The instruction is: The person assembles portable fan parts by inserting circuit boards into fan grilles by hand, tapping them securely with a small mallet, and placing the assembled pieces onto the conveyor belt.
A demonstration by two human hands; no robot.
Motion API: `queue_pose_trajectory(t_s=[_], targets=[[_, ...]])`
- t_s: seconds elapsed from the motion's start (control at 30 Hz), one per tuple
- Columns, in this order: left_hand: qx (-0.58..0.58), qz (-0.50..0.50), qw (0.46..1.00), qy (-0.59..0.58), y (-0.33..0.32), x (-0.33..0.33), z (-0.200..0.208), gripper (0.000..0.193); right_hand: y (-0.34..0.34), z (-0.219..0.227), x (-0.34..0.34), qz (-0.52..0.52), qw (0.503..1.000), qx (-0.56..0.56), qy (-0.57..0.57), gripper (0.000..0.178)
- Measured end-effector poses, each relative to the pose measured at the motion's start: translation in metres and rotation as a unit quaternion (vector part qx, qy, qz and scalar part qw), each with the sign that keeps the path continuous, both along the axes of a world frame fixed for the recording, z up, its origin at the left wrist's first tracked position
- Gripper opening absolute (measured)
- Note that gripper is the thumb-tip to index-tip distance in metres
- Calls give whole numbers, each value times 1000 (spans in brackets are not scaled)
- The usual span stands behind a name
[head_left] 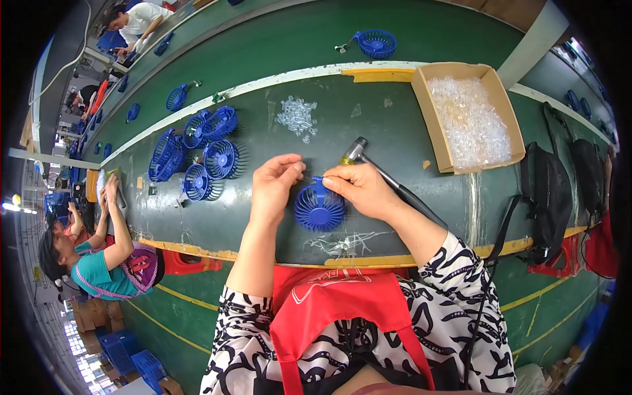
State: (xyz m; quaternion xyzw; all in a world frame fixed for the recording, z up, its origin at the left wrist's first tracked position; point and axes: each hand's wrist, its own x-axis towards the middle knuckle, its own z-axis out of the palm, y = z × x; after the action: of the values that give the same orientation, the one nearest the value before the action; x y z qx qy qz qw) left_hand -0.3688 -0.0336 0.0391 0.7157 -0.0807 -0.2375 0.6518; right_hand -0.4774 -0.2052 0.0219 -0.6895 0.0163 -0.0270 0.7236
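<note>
While both hands meet above it, the scene reads so:
Fan grille: a round blue fan grille [319, 209] lies on the green counter [395, 131], near its front edge.
Left hand: the left hand [275, 184] sits at the grille's upper left rim, fingers [294, 168] pinched together on something too small to tell.
Right hand: the right hand [361, 189] rests on the grille's upper right rim, fingers clenched on that rim.
Hammer: a black-handled hammer [388, 178] lies just behind the grille, under the right hand.
Box: a cardboard box [469, 115] of clear plastic parts stands well right of the grille.
Stack: more blue grilles [197, 155] lie left of it.
Loose parts: clear plastic pieces [297, 116] lie behind it.
</note>
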Motion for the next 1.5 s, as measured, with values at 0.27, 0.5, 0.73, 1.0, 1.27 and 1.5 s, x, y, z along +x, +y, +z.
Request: queue_pose_trajectory(t_s=[0.27,0.5,0.73,1.0,1.27,1.5], targets=[[-190,-38,967,168,22,-22,-1,19,-1,4,-1,36,995,83,38,22],[-166,-66,972,154,26,-30,4,18,-2,2,-3,57,994,86,46,23],[-121,-69,988,68,22,-34,9,17,-4,1,-2,56,996,33,62,22],[-12,-58,998,-9,11,-46,14,15,-3,12,-1,35,998,-34,49,21],[-53,-115,968,219,14,-29,-1,17,-6,4,-4,15,998,-18,54,28],[33,-72,993,-93,-22,52,64,19,-8,10,3,-47,997,-56,21,25]])
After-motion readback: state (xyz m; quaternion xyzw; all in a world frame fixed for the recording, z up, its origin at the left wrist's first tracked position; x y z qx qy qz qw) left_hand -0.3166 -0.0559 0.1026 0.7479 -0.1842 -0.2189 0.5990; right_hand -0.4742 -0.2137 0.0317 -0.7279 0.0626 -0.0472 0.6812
